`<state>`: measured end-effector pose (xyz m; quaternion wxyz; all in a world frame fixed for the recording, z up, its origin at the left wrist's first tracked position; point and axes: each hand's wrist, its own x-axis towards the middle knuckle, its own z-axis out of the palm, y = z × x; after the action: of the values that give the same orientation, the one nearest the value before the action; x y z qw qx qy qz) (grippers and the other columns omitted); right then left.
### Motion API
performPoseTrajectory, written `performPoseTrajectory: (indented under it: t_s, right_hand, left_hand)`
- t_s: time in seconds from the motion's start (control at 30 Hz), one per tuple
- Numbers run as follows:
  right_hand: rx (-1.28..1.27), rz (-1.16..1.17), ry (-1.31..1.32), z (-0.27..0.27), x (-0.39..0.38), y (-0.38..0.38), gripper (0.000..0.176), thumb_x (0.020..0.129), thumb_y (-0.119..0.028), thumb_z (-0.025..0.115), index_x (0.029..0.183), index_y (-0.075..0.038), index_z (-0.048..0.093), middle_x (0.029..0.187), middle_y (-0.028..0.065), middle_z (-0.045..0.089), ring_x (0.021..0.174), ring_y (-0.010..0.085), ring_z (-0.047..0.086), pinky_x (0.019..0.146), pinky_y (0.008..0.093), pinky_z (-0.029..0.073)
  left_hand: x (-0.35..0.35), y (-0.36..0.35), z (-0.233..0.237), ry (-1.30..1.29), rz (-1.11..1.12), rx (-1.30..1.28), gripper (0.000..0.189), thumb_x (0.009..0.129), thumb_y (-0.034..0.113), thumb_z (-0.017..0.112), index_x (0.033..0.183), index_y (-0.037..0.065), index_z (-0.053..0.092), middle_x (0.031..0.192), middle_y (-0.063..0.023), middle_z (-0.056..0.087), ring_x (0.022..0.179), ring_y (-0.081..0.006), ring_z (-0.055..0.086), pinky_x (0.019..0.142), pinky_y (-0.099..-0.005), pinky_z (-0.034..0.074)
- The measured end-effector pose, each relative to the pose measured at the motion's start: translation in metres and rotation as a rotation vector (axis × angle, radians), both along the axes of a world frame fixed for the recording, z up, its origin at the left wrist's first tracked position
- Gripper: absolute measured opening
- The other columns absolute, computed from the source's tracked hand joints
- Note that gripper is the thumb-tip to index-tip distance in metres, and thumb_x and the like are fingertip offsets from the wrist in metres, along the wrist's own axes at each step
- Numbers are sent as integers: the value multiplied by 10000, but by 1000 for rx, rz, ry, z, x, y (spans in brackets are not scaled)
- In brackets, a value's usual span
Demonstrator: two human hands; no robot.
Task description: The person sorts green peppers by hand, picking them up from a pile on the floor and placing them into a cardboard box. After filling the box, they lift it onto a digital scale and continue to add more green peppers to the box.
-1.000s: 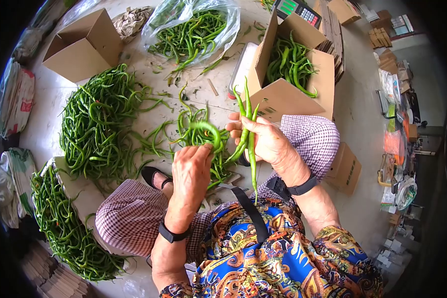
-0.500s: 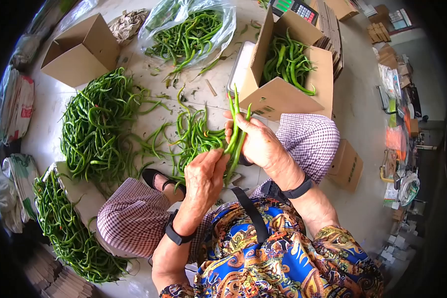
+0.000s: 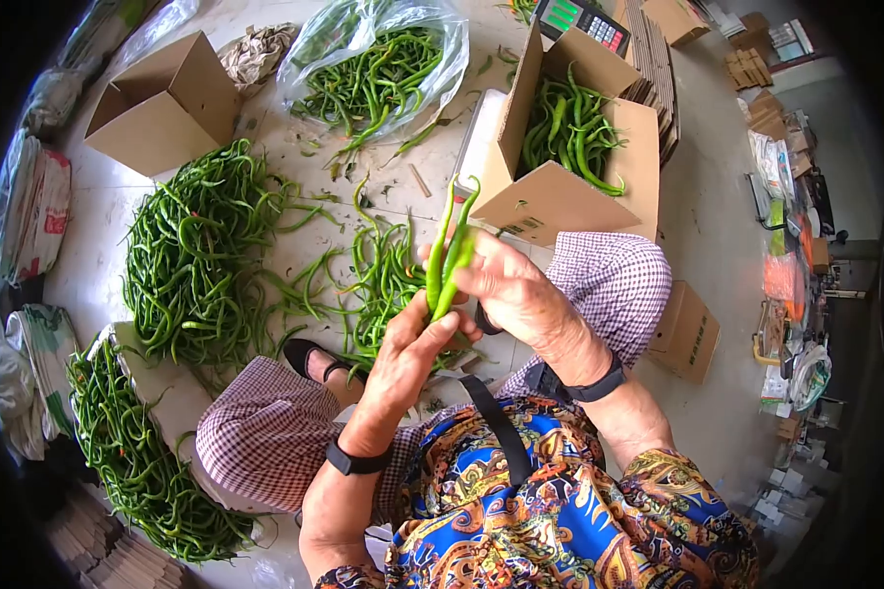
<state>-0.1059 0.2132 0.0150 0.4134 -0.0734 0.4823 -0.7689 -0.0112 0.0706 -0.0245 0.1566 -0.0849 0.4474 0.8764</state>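
A few long green chili peppers [image 3: 442, 263] point upward between my two hands. Closed around their lower ends is my left hand [image 3: 409, 346]. My right hand [image 3: 508, 287] grips them from the right, slightly blurred at the fingertips. Just beyond my hands, loose green chilies [image 3: 388, 280] are spread on the floor. An open cardboard box [image 3: 560, 201] at the upper right holds more chilies [image 3: 569, 128], which lie below its flaps.
A big chili heap [image 3: 191, 260] lies at left, near a full box of chilies [image 3: 133, 452]. Behind are an open carton [image 3: 167, 123], a clear plastic bag of chilies [image 3: 378, 74] and a scale display [image 3: 589, 25]. A small carton [image 3: 685, 332] stands beside my right knee.
My left hand has moved up and now wraps the peppers' lower ends. The held peppers have shifted a little left, and my right hand has turned inward over them.
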Motion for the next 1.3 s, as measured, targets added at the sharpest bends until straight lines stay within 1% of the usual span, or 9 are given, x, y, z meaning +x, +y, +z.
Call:
performPoseTrajectory:
  t_s: [0.2,0.4,0.43,0.57,0.67,0.73,0.87,0.93,1.3]
  right_hand:
    - [39,47,-3,11,6,1,494,923,-148,613,1352,-19,406,1082,63,610,655,112,608,455,230,497]
    - [268,28,4,-1,14,1,472,949,-200,579,1350,-22,407,1150,64,616,592,79,573,436,200,464]
    - [321,55,53,-11,16,2,472,937,-238,584,1320,-14,424,1082,78,596,630,92,589,404,193,450]
    - [287,-80,10,-29,24,6,428,949,-233,587,1304,-20,479,1072,45,555,991,135,553,853,277,435]
    - [126,-239,-151,1,5,26,363,956,-219,568,1250,-20,493,1055,82,579,922,159,596,776,275,488]
    - [168,-291,-135,60,-17,52,330,936,-193,590,1186,-7,481,934,76,588,849,168,612,744,308,511]
    - [318,-426,259,95,-73,121,507,875,-154,652,1294,37,439,910,48,562,736,132,583,690,261,491]
    - [365,-527,228,108,-106,149,282,841,-137,679,1047,-3,540,834,47,588,666,116,580,600,246,504]
    - [379,-709,279,-42,-270,277,87,813,-51,619,859,-5,562,753,108,615,654,198,610,605,314,521]
  left_hand:
    - [4,-2,2,-37,-44,162,363,971,264,526,1217,-1,498,922,-86,586,874,-201,593,834,-337,487]
    - [5,4,-3,-64,-14,92,370,985,324,487,1167,5,532,873,-80,586,839,-182,585,763,-297,465]
    - [6,1,-8,-11,-55,-105,365,988,337,473,1123,7,549,853,-72,588,828,-167,578,745,-288,454]
    - [4,10,10,83,-133,-573,414,978,369,470,1039,-23,590,877,-71,638,838,-150,575,750,-281,436]
    - [6,14,14,244,10,-716,334,970,253,499,1153,-11,593,916,-111,651,876,-184,590,797,-317,464]
    - [5,8,18,17,60,-546,389,979,270,500,1201,-39,576,968,-104,661,955,-203,612,876,-310,465]
    - [2,-5,3,-103,184,-362,397,968,289,542,1191,-37,573,928,-88,660,844,-160,639,811,-295,524]
    - [-2,-2,8,-176,211,-312,347,954,242,568,1172,-28,577,897,-53,637,812,-139,622,788,-268,513]
    - [-23,-5,19,-332,224,-255,295,932,134,574,1162,-50,560,877,-87,647,788,-145,621,762,-264,520]
